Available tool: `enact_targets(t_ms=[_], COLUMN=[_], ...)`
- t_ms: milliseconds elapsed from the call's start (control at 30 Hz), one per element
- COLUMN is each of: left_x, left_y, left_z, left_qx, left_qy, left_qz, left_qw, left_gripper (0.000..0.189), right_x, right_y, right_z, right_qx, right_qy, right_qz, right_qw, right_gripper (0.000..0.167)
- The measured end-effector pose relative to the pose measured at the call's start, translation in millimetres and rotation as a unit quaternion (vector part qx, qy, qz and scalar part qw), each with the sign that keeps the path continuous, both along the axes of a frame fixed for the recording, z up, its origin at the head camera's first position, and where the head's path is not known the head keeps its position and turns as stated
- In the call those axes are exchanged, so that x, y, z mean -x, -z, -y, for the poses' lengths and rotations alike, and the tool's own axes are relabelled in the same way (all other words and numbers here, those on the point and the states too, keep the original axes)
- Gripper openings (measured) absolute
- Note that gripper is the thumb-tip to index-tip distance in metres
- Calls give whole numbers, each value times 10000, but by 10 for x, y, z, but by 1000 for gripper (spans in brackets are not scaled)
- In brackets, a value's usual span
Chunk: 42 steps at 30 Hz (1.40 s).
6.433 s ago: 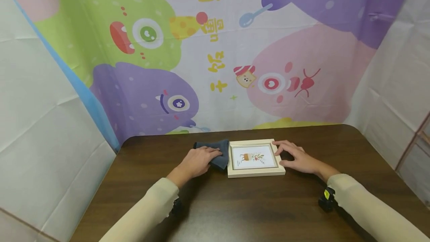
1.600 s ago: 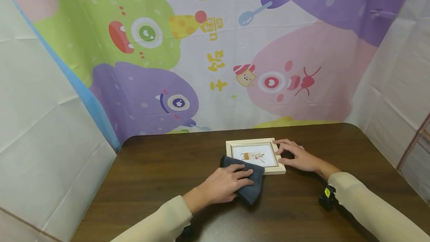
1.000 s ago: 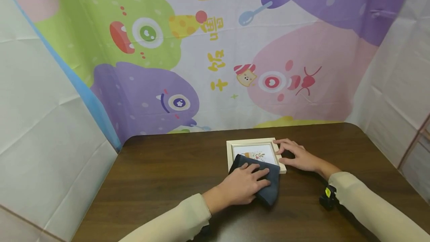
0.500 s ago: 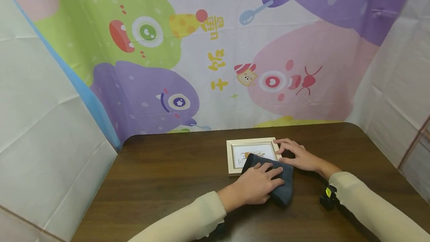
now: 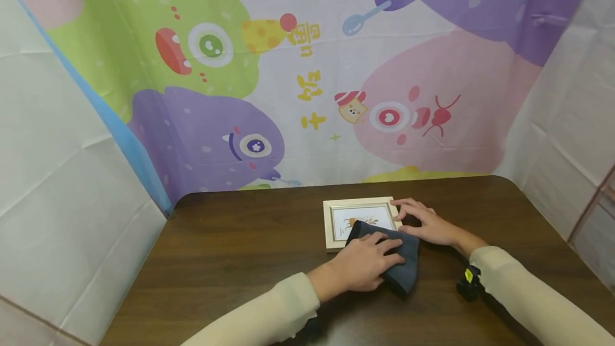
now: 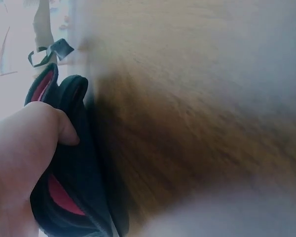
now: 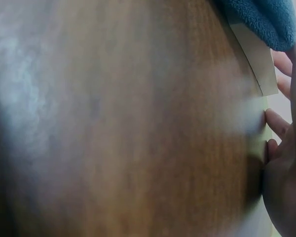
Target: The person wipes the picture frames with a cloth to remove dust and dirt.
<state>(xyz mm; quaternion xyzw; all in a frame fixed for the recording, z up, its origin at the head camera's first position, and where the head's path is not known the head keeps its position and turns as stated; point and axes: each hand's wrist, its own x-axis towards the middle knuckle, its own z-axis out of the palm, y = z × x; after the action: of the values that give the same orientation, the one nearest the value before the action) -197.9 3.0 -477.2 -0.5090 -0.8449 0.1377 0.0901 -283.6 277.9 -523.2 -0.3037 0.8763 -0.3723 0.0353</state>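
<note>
A cream picture frame (image 5: 329,228) lies face up on the table, its print of a small animal and leaves partly covered. My left hand (image 5: 361,264) holds a folded dark blue-grey cloth (image 5: 407,263) down over the frame's near right part, fingers spread on top. In the left wrist view the thumb bends against the side of the folded cloth (image 6: 81,168), whose folds show pink inside. My right hand (image 5: 429,225) holds the frame's right edge with bent fingers. The right wrist view shows the cloth (image 7: 269,22) overhanging the frame's corner (image 7: 259,59).
The dark brown wooden table (image 5: 230,250) ends at a cartoon-printed curtain (image 5: 317,159) behind. Pale sheets (image 5: 72,175) hang at both sides. A black wrist device (image 5: 468,282) sits at the right sleeve.
The cloth has gone from the frame's left side to its near edge, then rightward along it under my left hand. Over the last half second it barely moves. My right hand stays put.
</note>
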Motion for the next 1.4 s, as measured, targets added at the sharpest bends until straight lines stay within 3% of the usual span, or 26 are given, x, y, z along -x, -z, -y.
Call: enact_targets(t_ms=[233,633,1133,1400], left_x=[3,-80,-138,-154], left_y=[5,-7,-43,-10], left_z=[104,443,825,971], left_qx=[7,-140,-252,-636], left_qy=[-54,-160,-413,-471], left_qz=[-42,-161,165,243], left_qw=[10000,9996,9987,9966], left_gripper=[58,55,53,50], right_x=[4,-1,-11,-8], right_y=[11,16,-6,11], right_z=[15,23,9,27], right_qx=[-35,-74,-93,-106], right_qy=[18,72,128,168], right_qz=[-48,-88,-77,-123], right_qw=[10000,9999,9998,9997], right_gripper=[12,13,14,15])
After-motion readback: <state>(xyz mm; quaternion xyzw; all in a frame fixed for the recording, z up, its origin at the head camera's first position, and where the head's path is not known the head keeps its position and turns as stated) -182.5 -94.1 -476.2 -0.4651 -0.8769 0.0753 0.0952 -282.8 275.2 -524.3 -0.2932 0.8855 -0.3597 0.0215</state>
